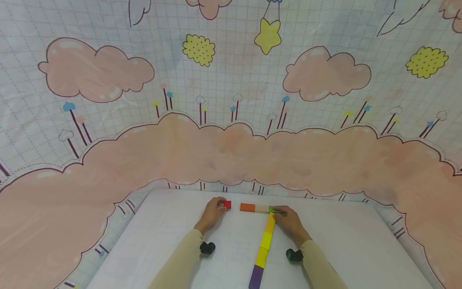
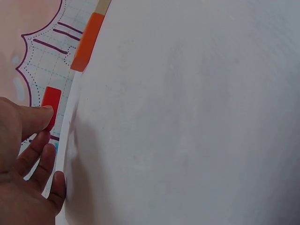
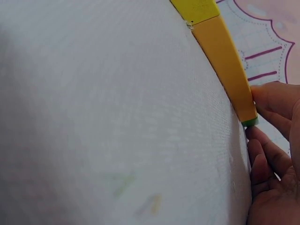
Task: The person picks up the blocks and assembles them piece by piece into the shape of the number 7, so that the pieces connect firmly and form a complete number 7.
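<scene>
My left hand (image 1: 212, 214) pinches a red block (image 1: 227, 204) between thumb and fingers, left of a row of blocks. In the left wrist view the red block (image 2: 51, 105) is apart from the orange block (image 2: 88, 43). That row runs from the orange block (image 1: 247, 207) through a beige block (image 1: 262, 208) to a green block (image 1: 272, 209). With thumb and fingertips my right hand (image 1: 290, 221) grips the green block, which is mostly hidden. A yellow-orange block (image 3: 226, 68) meets the green block and leads a second line toward me.
Yellow blocks (image 1: 266, 240) and a purple block (image 1: 256, 277) continue the line toward the near side. All stand on a white tabletop (image 1: 159, 212). Behind it hangs a cloud-patterned cloth (image 1: 231, 152). Dark wrist devices (image 1: 207, 248) are worn over the sleeves.
</scene>
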`<act>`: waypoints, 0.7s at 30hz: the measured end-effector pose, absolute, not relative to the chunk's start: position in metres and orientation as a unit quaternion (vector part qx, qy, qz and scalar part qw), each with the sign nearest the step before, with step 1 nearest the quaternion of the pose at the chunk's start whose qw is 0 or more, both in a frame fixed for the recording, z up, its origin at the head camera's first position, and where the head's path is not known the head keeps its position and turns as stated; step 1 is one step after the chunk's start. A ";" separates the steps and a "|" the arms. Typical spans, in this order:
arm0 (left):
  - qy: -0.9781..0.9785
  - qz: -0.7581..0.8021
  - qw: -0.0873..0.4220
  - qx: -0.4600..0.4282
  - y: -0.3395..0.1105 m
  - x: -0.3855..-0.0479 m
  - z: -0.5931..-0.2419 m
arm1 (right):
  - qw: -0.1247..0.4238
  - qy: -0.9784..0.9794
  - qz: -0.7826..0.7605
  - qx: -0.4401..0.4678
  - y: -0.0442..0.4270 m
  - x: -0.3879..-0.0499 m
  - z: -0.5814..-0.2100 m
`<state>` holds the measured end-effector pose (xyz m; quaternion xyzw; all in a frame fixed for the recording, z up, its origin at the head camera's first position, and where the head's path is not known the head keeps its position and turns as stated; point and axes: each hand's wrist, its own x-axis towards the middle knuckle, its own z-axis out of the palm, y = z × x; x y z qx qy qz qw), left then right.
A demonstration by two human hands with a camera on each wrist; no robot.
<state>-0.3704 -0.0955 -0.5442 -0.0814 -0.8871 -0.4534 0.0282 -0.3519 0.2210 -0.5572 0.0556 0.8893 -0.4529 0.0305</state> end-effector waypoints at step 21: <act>-0.888 -0.452 0.012 -0.089 -0.081 -0.369 -0.543 | 0.048 0.880 -0.464 0.091 0.219 -0.351 -0.555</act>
